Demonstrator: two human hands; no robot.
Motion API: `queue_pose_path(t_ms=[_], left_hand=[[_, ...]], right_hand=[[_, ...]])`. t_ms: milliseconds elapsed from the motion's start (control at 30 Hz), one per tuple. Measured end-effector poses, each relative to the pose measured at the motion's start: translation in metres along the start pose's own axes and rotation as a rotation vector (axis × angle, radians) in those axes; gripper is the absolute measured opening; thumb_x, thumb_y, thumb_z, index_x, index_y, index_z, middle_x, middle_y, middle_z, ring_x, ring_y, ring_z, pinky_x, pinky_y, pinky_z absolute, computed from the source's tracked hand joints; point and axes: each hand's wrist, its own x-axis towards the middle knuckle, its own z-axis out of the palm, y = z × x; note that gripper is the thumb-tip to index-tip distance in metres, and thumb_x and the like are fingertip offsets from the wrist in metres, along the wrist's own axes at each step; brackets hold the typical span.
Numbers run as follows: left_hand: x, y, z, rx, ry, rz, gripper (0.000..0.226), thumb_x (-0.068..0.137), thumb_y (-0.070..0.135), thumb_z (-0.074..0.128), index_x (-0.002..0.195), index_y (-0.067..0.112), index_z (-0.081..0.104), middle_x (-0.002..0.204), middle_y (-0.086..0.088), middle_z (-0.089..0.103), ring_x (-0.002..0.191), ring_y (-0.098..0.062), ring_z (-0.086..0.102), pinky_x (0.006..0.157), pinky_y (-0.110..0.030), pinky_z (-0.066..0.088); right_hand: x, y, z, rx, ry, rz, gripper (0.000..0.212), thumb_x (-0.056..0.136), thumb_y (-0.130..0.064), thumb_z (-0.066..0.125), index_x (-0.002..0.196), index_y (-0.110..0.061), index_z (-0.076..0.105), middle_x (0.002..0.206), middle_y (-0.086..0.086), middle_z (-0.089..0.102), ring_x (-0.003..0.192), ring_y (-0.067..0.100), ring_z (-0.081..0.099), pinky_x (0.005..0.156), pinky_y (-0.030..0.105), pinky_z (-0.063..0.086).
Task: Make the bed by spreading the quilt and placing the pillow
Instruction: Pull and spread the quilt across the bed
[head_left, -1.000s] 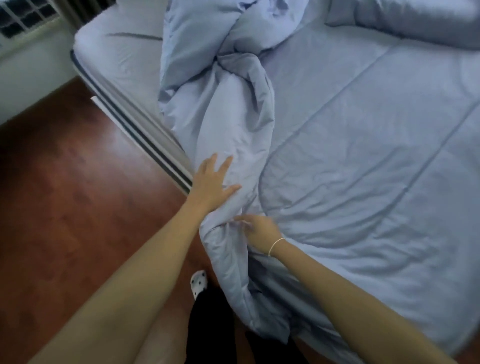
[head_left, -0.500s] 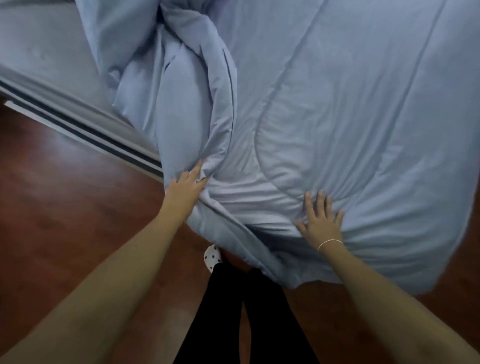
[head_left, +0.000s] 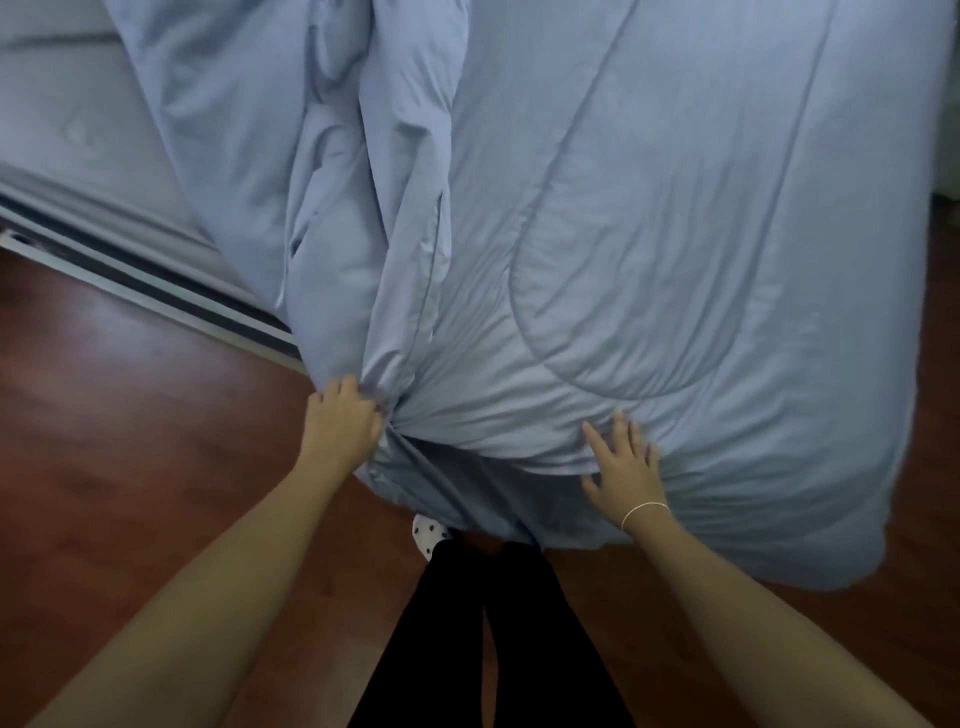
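Okay, left hand (head_left: 340, 421) at centre-left of frame, fingers curled tight into a bunched fold of the pale blue quilt (head_left: 623, 234), clamped on the fabric. Right hand (head_left: 626, 467) at centre-right, fingers spread apart and lying flat on the quilt's lower edge, pressing, not gripping. Thin bracelet (head_left: 645, 509) on the right wrist. Quilt fills the upper and right of frame, draped over the bed end and hanging toward the wood floor (head_left: 130, 467); crumpled and folded along its left side, smoother with curved stitch lines on the right. Bare mattress (head_left: 67, 130) with striped edge at upper left. Black trouser legs (head_left: 493, 649) at bottom centre, spotted white sock (head_left: 428, 532) just under the quilt edge. No readable writing or labels. Pillow not in view.
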Motion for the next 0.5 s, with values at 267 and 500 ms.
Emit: queue_pose_path(t_ms=[267,500], left_hand=[[0.049,-0.005,-0.080,-0.157,0.193,0.098,0.034,0.079,0.019,0.059,0.111,0.010,0.065,0.133,-0.022,0.051,0.115,-0.038,0.054,0.093,-0.048,0.042],[0.052,-0.079,-0.138,-0.124,0.333,-0.052,0.044,0.082,0.020,0.063,0.125,0.012,0.056,0.136,-0.018,0.048,0.118,-0.037,0.051,0.096,-0.048,0.041]], right_hand=[[0.038,-0.083,-0.078,0.135,0.149,-0.043,0.080,0.090,-0.041,0.051,0.151,-0.034,0.000,0.160,0.011,-0.012,0.147,0.035,-0.005,0.115,0.059,0.012],[0.080,-0.178,-0.171,0.249,0.312,-0.167,0.077,0.088,-0.041,0.051,0.151,-0.031,0.008,0.160,0.010,-0.006,0.148,0.032,-0.003,0.116,0.055,0.015]])
